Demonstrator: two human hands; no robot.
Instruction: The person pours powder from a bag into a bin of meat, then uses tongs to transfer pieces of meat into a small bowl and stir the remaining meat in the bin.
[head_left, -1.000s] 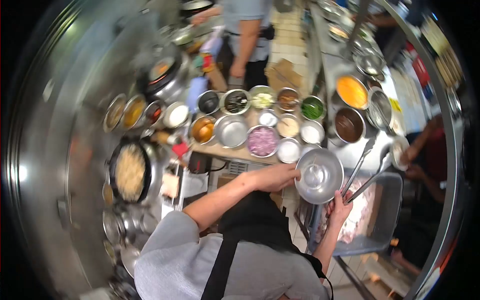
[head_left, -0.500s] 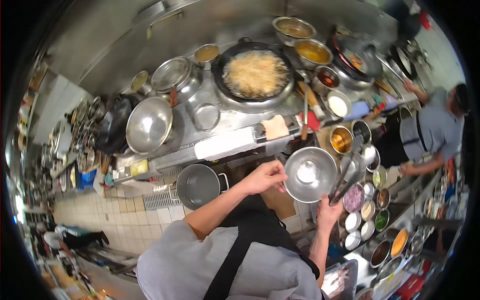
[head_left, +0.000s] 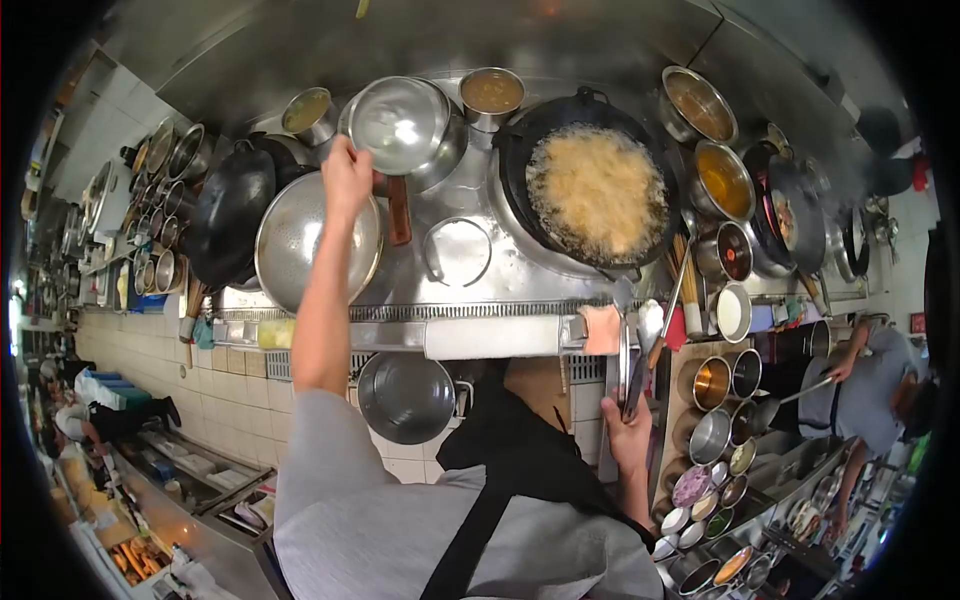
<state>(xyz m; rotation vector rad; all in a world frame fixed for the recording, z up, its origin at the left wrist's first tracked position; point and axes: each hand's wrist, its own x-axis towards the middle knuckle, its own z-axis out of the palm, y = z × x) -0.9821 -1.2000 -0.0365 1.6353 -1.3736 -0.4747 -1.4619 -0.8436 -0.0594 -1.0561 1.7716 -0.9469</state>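
My left hand (head_left: 346, 178) reaches out over the stove top, its fingers closed on the near-left rim of a shiny steel bowl (head_left: 400, 122). That bowl sits over a pot at the back, and a wooden handle (head_left: 399, 215) sticks out beneath it. A perforated steel colander (head_left: 290, 245) lies under my left forearm. Low at the right, my right hand (head_left: 628, 432) is closed round tongs (head_left: 634, 385) that point toward the stove. Beyond them, pale pieces of food (head_left: 598, 190) bubble in oil in a large black wok (head_left: 515, 170).
A grey pot (head_left: 405, 398) stands below the stove edge. Bowls of yellow liquid (head_left: 725, 180) and brown liquid (head_left: 493, 90) flank the wok. A folded white cloth (head_left: 495, 337) lies on the front rail. Ingredient containers (head_left: 692, 485) fill the right counter, where another person (head_left: 870, 370) works.
The steel bowl has gone from in front of me to the back left of the stove with my left hand. My right hand has lowered the tongs slightly. The view has shifted left.
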